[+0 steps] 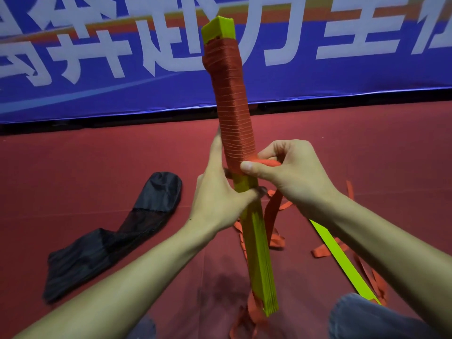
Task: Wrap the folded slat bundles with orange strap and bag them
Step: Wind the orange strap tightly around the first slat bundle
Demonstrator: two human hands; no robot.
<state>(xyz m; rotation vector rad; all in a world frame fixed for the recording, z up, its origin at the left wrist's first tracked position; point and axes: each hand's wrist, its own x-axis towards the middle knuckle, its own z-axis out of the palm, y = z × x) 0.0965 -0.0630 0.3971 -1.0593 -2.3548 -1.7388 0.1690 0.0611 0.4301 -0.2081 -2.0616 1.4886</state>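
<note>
1. The slat bundle (pixel 259 253) stands at the centre, its lower end at 6 o'clock near the person's knees and its top at 12 o'clock, leaning slightly toward 11. Its long axis is close to vertical.
2. The left hand (pixel 220 199) grips the bare yellow-green section just under the wrap, fingers curled round it. This likely steadies the bundle and stops the slats from fanning out.
3. The right hand (pixel 288 172), at 3 o'clock of the bundle, pinches the orange strap (pixel 230 106) between thumb and curled fingers at the lowest turn, probably to hold tension so the coils lie tight.
4. The strap covers the upper half in close turns, leaving a short bare tip on top. The lower half is uncovered, so the wrapping looks about half done.
5. Loose strap (pixel 276 216) trails over the red floor (pixel 367 155) toward 4 to 5 o'clock, feeding the wrap. Another yellow-green slat (pixel 340 258) lies among it.
6. The black bag (pixel 110 241) lies at 8 o'clock, well apart, seemingly within reach for bagging.
</note>
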